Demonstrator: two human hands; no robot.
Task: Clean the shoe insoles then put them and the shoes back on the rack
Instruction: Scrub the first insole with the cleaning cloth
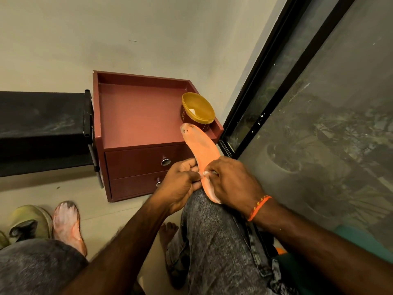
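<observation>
The orange insole point(202, 150) rests across the person's raised knee, toe end pointing up toward the yellow bowl point(197, 109) on the maroon cabinet point(136, 116). It looks worn, greyed at the toe and whitish at the heel. The left hand point(180, 182) pinches its edge; the right hand point(231, 182) curls over it, fingers gripping. A second insole point(68, 224) lies on the floor beside a green shoe point(32, 220).

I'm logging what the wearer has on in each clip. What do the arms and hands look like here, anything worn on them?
Both forearms are bare, with no sleeves in view and no gloves. The right hand has an orange thread band with small darker beads or knots around its wrist. The left hand and its wrist show no ring, watch or band.
</observation>
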